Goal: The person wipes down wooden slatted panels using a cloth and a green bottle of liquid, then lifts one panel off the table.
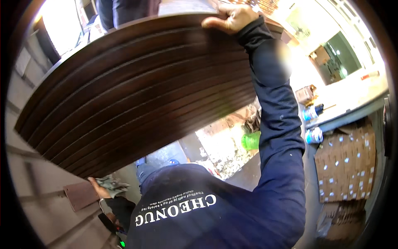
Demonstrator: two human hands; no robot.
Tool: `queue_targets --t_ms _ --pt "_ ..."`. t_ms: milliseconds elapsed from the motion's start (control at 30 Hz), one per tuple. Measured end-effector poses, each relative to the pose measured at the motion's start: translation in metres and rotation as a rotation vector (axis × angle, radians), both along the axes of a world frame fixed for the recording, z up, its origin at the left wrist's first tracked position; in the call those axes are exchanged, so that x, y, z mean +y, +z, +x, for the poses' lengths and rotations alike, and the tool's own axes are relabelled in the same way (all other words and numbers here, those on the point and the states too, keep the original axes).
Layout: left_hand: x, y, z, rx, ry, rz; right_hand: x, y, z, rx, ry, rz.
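Observation:
A large dark brown wooden panel (141, 87) with parallel grooves stands tilted in front of me. My right hand (234, 18) grips its upper edge, the thumb lying against the grooved face and the fingers over the far side. Down at the panel's lower left corner is my left hand (99, 190), closed with a crumpled grey cloth (114, 184) at its palm. Its fingertips reach the panel's bottom edge; whether they bear any of its weight is hard to see. The panel's back is hidden.
Brown boards (81, 197) are stacked along the left. Beneath the panel, a bright green object (251, 141) lies on littered floor. Jars (314, 135) stand near a worktop at right, above a stack of brown pieces (346, 166). Another person's dark-trousered legs (126, 12) are beyond the panel.

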State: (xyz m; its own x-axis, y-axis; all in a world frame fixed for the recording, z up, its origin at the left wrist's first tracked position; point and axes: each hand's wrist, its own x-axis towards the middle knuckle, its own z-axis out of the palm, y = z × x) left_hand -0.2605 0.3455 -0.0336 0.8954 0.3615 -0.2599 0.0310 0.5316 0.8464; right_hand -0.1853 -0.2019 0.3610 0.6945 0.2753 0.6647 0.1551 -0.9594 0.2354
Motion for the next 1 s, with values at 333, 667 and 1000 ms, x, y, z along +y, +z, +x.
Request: queue_targets --t_ms 333,667,1000 --pt "-0.084 -0.053 -0.118 0.393 -0.326 -0.442 -0.035 -0.157 0.054 0.66 -0.264 0.058" --pt "-0.068 -0.099 -0.153 0.489 -0.394 -0.449 -0.06 -0.279 0.076 0.953 -0.463 0.092" --pt "-0.04 -0.102 -0.127 0.585 -0.517 -0.234 -0.061 -0.356 0.059 0.714 -0.256 0.495"
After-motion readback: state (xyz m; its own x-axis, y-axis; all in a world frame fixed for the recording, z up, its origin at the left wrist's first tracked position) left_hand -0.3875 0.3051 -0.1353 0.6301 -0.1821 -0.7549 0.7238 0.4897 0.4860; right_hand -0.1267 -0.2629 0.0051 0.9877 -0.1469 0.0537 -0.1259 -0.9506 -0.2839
